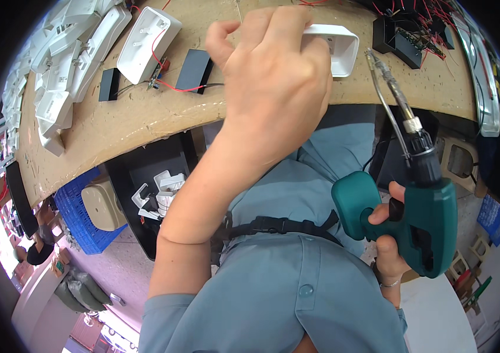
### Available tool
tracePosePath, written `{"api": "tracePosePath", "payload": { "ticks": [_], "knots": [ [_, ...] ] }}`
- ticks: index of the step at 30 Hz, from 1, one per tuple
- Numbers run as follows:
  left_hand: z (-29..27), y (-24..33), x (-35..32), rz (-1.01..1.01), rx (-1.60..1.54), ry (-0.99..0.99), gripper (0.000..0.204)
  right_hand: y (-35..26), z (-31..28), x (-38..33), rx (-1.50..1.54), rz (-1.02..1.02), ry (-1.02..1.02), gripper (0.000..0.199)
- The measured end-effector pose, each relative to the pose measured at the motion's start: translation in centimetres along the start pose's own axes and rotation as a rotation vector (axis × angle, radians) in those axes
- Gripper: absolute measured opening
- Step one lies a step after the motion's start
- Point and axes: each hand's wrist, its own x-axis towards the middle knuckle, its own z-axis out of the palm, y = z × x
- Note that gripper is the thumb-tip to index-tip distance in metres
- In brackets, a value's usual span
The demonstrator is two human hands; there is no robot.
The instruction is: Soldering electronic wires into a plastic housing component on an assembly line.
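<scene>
My left hand [279, 76] reaches over the bench with its back up and fingers bent. Its thumb and forefinger close on the left side of a white, open plastic housing [347, 52]; the fingertips are hidden. In my right hand [388, 247] is a green soldering gun [432, 223], held upright with a finger at its black trigger. Its metal tip and a thin guide tube point up toward the bench edge, just right of the housing. Left of my left hand lie a second white housing [147, 47], a black rectangular block [193, 69] and a small wired circuit board [156, 76].
White casings [65, 65] are piled at the bench's left end. A smaller black block [109, 85] lies near the front edge. Black boxes and boards with red wires [412, 41] sit at the right. Below the bench are a black bin [144, 170] and a blue crate [79, 206].
</scene>
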Motion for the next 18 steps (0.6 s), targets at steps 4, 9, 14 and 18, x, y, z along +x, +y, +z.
{"api": "tracePosePath", "payload": {
  "ticks": [4,9,14,18],
  "knots": [
    [-1.8,-1.5,-2.7,0.234,-0.148,0.186,0.016,-0.2,-0.4,-0.1,0.050,0.016,0.079,0.075],
    [-3.1,-2.4,-7.6,0.339,-0.050,0.055,0.019,0.5,-0.7,0.1,0.056,-0.025,0.094,0.077],
    [-2.1,-1.8,-8.6,0.466,0.097,-0.151,0.020,0.4,-0.6,0.0,0.071,0.019,0.033,0.079],
    [-1.1,-1.9,-7.6,0.522,0.142,-0.160,0.019,0.1,-0.2,0.0,0.077,0.026,0.069,0.079]
  ]
}}
